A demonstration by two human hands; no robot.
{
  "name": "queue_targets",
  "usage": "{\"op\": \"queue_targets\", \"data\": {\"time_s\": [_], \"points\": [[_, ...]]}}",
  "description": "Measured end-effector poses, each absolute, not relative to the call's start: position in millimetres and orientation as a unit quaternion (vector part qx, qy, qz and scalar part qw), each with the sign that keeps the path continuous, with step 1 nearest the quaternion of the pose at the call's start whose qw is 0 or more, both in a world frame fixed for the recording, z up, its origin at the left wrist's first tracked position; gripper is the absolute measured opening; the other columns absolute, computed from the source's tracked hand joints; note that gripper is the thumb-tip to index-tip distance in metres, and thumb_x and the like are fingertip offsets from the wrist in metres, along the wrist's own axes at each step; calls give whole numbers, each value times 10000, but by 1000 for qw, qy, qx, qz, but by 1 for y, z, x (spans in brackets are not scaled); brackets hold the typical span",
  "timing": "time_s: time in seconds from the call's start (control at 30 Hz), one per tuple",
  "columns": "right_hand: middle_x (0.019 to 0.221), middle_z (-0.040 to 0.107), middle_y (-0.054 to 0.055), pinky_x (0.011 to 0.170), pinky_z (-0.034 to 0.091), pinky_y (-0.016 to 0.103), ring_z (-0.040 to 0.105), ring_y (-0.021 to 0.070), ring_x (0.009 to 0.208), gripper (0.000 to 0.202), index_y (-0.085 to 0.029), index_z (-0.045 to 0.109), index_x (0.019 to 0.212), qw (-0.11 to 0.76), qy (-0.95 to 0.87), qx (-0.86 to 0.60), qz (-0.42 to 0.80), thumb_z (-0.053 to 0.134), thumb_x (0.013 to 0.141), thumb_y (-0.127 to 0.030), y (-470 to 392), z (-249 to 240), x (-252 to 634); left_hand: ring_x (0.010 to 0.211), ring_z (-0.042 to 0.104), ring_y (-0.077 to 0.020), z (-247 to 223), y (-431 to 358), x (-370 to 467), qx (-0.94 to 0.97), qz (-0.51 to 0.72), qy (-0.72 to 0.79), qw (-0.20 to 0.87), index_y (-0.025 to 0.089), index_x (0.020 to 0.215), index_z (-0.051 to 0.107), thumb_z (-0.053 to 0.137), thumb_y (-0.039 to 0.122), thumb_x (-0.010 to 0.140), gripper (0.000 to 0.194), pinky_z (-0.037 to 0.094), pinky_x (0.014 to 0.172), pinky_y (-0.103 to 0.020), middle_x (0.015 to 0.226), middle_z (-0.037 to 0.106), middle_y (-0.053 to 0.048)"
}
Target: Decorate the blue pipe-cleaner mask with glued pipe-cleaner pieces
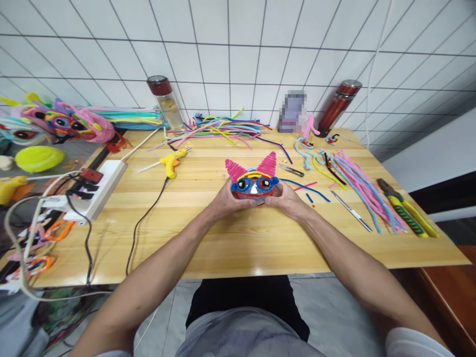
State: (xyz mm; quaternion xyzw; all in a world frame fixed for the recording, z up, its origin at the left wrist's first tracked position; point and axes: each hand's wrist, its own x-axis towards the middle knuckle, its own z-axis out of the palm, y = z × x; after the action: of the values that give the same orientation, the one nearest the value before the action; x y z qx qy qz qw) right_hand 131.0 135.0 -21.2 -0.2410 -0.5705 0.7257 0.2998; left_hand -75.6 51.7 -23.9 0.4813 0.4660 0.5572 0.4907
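Note:
Near the middle of the wooden table, a mask-like figure [256, 184] has two pink pointed ears, blue-ringed eyes, yellow brows and a red line along its lower edge. My left hand [229, 199] wraps round its left side, the thumb lying along the lower edge. On the right side my right hand [285, 197] grips it the same way, with the two thumbs close to each other. The fingers behind the figure are hidden. Blue and pink stem pieces [314, 190] lie just right of my right hand, and small snips [291, 170] lie behind it.
A yellow glue gun [171, 162] and a white power strip [100, 191] with cables are at left. Colored stems [223, 128] lie at the back between two bottles [169, 106]. A cutter [351, 210], pink-blue stems [362, 186] and green-handled pliers [405, 210] are at right.

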Motion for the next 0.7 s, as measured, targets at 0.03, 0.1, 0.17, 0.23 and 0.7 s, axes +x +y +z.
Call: {"op": "queue_targets", "data": {"time_s": [0.03,0.1,0.17,0.23,0.7], "points": [[1347,764,89,1147,524,448,699,302,1274,783,-243,710,1168,301,-570,-245,725,1048,518,-521,135,-21,131,1283,690,-384,-24,51,-75,478,559,455,502,146,1384,595,1037,510,534,1025,532,1129,-519,1364,730,-184],[1307,781,85,1141,529,457,717,302,1240,752,-244,717,1145,302,-571,-257,719,1048,525,-513,134,-21,133,1288,691,-386,-22,51,-73,473,561,429,527,137,1395,577,1043,494,535,1041,536,1124,-510,1389,717,-202],[1274,794,85,1132,537,474,725,313,1225,727,-249,724,1139,300,-575,-267,712,1044,541,-510,134,-21,134,1276,699,-385,-21,52,-71,471,567,411,537,133,1385,585,1053,483,519,1045,542,1113,-501,1368,729,-204],[1263,799,86,1133,538,486,716,329,1251,702,-258,731,1133,300,-580,-273,706,1039,557,-516,134,-22,134,1293,691,-377,-20,53,-70,471,583,397,530,147,1392,597,1054,462,531,1024,529,1129,-497,1368,733,-188],[1034,855,85,938,634,409,802,310,954,647,-231,805,1029,244,-596,-333,689,1040,504,-528,143,-27,142,1299,678,-347,-17,53,-70,505,590,363,514,142,1402,615,1016,404,631,908,491,1165,-511,1359,718,-188]]}}
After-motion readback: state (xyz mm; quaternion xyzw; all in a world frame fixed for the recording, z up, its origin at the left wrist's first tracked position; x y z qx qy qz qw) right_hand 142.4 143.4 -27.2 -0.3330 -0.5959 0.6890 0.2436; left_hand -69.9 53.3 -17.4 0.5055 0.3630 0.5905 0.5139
